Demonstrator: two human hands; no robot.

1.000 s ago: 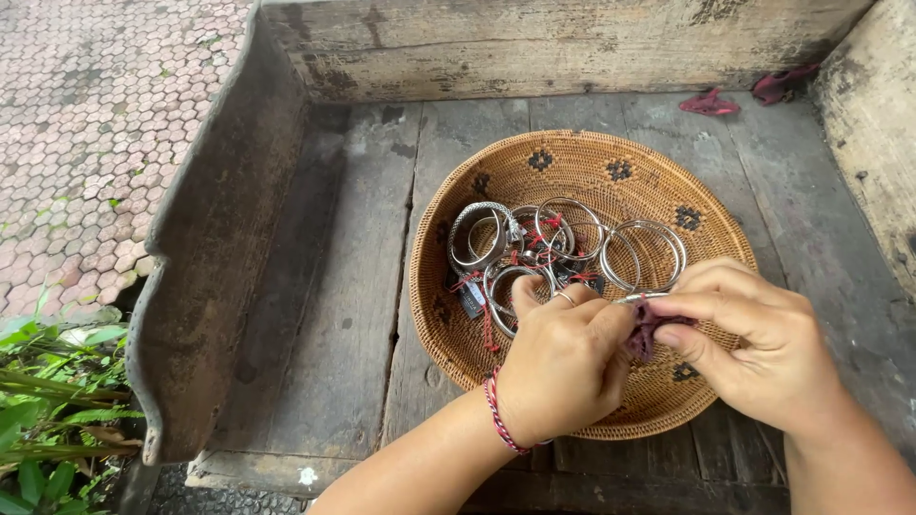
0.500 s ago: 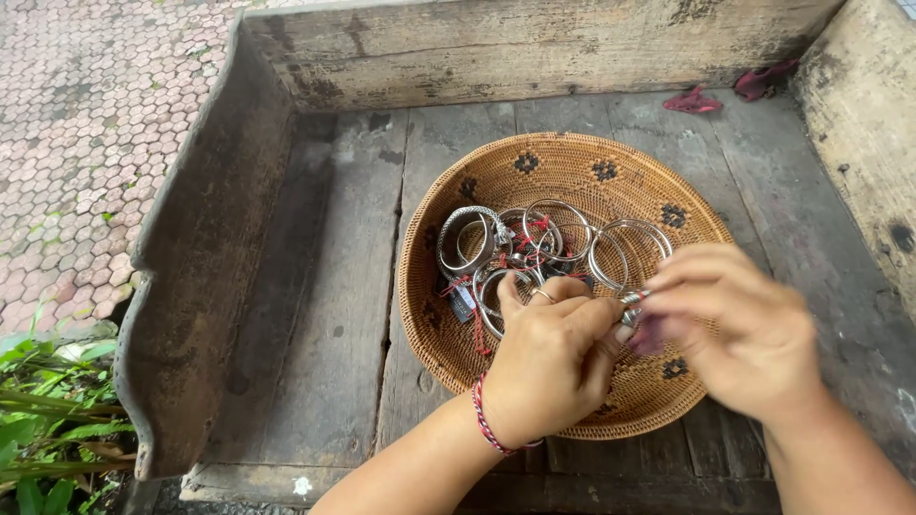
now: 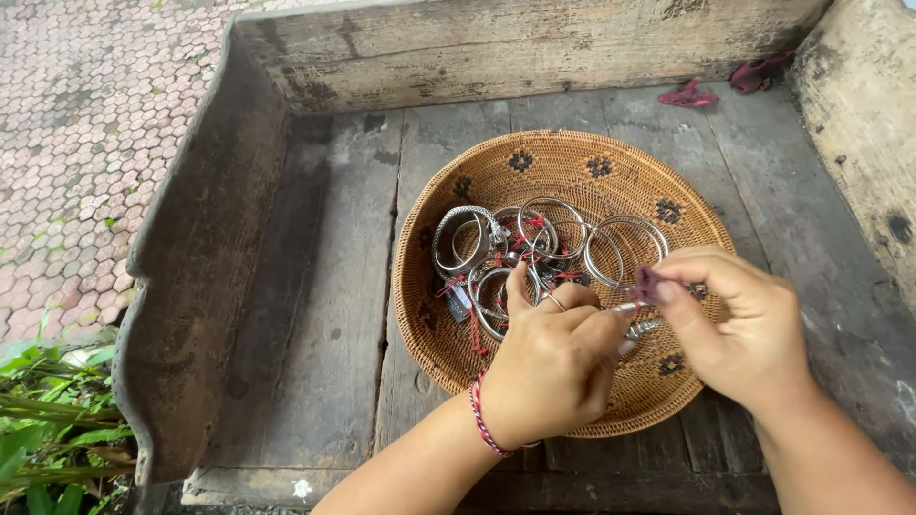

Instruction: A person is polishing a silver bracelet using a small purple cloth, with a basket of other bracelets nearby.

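A round woven basket (image 3: 572,162) sits on a weathered wooden bench (image 3: 324,315). Inside it lie several silver bangles (image 3: 534,243) with red string tags. My left hand (image 3: 553,367), a red thread bracelet on its wrist and a ring on one finger, pinches a small silver piece (image 3: 637,319) over the basket's near side. My right hand (image 3: 739,329) meets it from the right, its thumb and forefinger closed on a small purple tag (image 3: 646,283) attached to that piece. Most of the piece is hidden between my fingers.
The bench has raised wooden sides at the back (image 3: 515,48), the left (image 3: 200,257) and the right (image 3: 859,133). Red scraps (image 3: 689,94) lie in the far right corner. Paved ground (image 3: 86,124) and green leaves (image 3: 43,429) lie to the left.
Both hands have lifted slightly and my right hand's fingers have shifted, showing the purple tag more clearly. The basket and bangles have not moved.
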